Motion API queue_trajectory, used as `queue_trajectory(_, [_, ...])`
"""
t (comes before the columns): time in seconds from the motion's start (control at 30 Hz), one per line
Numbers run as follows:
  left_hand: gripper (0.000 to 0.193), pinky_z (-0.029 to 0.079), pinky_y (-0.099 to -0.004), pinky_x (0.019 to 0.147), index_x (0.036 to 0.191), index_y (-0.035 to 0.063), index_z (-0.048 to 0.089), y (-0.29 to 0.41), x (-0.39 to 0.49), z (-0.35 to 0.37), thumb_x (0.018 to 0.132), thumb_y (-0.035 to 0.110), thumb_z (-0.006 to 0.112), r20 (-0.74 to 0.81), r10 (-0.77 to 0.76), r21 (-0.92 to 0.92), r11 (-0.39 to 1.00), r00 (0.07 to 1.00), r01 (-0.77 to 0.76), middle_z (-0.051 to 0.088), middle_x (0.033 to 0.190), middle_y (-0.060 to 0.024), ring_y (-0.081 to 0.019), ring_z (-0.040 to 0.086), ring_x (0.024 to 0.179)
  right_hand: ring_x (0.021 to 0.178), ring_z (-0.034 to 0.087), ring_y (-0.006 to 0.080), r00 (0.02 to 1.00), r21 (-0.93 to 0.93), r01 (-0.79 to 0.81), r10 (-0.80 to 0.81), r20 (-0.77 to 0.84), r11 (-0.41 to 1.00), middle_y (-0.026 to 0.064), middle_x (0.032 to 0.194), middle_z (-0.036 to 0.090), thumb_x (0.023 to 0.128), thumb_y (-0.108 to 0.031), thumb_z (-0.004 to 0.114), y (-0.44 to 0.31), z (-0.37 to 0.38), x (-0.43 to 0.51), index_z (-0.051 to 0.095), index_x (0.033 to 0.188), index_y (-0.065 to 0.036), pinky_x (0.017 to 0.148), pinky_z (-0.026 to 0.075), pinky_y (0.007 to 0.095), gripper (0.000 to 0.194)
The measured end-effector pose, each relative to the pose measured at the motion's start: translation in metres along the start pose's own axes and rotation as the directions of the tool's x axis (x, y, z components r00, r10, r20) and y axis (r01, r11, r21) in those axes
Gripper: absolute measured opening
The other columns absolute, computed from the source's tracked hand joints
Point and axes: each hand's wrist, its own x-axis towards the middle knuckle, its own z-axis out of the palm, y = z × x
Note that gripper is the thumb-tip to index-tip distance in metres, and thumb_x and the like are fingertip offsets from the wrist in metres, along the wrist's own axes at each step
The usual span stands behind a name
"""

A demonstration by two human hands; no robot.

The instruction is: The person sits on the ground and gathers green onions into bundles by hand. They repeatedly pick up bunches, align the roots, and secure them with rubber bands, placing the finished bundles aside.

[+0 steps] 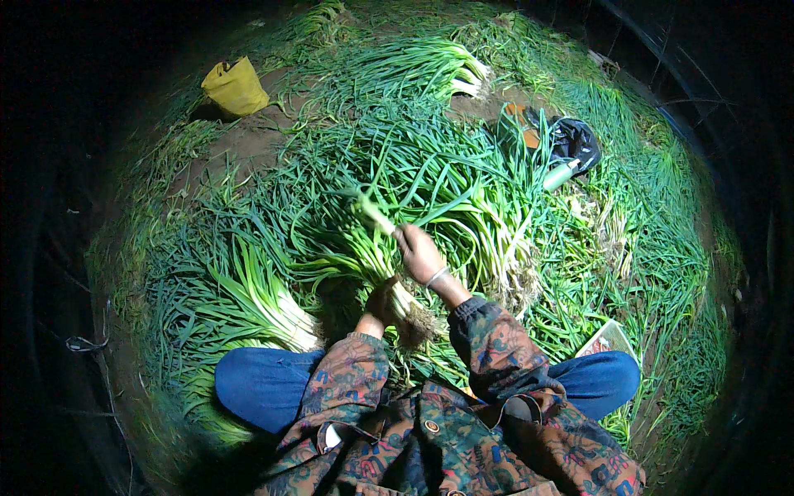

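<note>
My left hand [379, 304], partly in shadow, grips a bunch of leafy alliums [404, 301], like garlic chives or young leeks, low on the pale stems. Brown, tangled roots [419, 325] hang below that grip. Just above and to its right, my right hand [422, 253] closes around a pale, stalk-like thing [375, 214]. Its far end is blurred, so I cannot tell whether it is a plant stem or a tool. Trimmed-looking white stem ends show on a pile [279, 316] to the left. A rooted heap [505, 254] lies to the right.
Farther off stand a yellow bag [237, 87] and another allium bundle [434, 65]. A black plastic bag [574, 141], a pale green bottle [561, 175] and an orange item [526, 127] sit at the right. A whitish basket [609, 341] is beside my right knee [598, 381].
</note>
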Motion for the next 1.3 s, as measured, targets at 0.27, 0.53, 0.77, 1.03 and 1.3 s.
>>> queue_trajectory(0.27, [0.026, 0.050, -0.0356, 0.069, 0.092, 0.0065, 0.059, 0.003, -0.004, 0.003, 0.081, 0.029, 0.058, -0.037, 0.012, 0.002, 1.000, 0.999, -0.012, 0.062, 0.083, -0.0087, -0.0215, 0.060, 0.073, 0.074, 0.059, 0.0383, 0.938, -0.288, -0.062, 0.155, 0.311, 0.955, 0.0217, 0.079, 0.059, 0.079, -0.012, 0.050, 0.009, 0.016, -0.059, 0.052, 0.087, 0.000, 0.066, 0.047, 0.0438, 0.015])
queue_trajectory(0.53, [0.023, 0.050, -0.0334, 0.063, 0.088, 0.0057, 0.059, 0.000, -0.010, -0.001, 0.075, 0.025, 0.064, 0.120, -0.018, 0.094, 0.996, 0.993, 0.007, 0.061, 0.073, -0.0060, -0.0213, 0.059, 0.064, 0.066, 0.064, 0.0275, 0.778, -0.537, 0.158, 0.231, 0.584, 0.829, 0.0119, 0.075, 0.065, 0.078, -0.034, 0.053, 0.005, 0.012, -0.107, 0.062, 0.085, -0.010, 0.059, 0.052, 0.0399, 0.026])
queue_trajectory(0.77, [0.022, 0.051, -0.0349, 0.064, 0.087, 0.0070, 0.056, 0.008, -0.017, 0.001, 0.071, 0.020, 0.064, 0.075, 0.002, -0.018, 1.000, 0.997, 0.000, 0.062, 0.078, -0.0061, -0.0225, 0.059, 0.068, 0.083, 0.060, 0.0319, 0.974, -0.297, 0.111, -0.044, 0.223, 0.948, 0.0129, 0.089, 0.060, 0.070, -0.020, 0.060, 0.034, 0.022, -0.020, 0.060, 0.099, -0.012, 0.070, 0.049, 0.0410, 0.030])
queue_trajectory(1.03, [0.014, 0.048, -0.0309, 0.052, 0.079, 0.0046, 0.056, 0.014, -0.031, 0.000, 0.071, 0.014, 0.063, 0.067, -0.003, 0.054, 0.999, 0.998, -0.001, 0.056, 0.064, -0.0055, -0.0199, 0.056, 0.055, 0.074, 0.060, 0.0355, 0.969, -0.325, 0.189, -0.123, 0.213, 0.926, 0.0155, 0.077, 0.061, 0.073, -0.012, 0.057, 0.078, 0.052, 0.030, 0.057, 0.090, -0.010, 0.065, 0.048, 0.0433, 0.017])
queue_trajectory(1.3, [0.024, 0.050, -0.0366, 0.063, 0.095, 0.0007, 0.055, 0.012, -0.031, 0.019, 0.074, 0.013, 0.058, 0.037, 0.084, -0.134, 0.988, 0.996, -0.078, 0.057, 0.075, -0.0076, -0.0213, 0.057, 0.066, 0.080, 0.062, 0.0238, 0.501, 0.854, -0.519, 0.794, 0.344, -0.041, 0.0121, 0.086, 0.061, 0.081, -0.059, 0.047, 0.099, -0.007, 0.014, 0.040, 0.117, -0.002, 0.065, 0.049, 0.0384, 0.067])
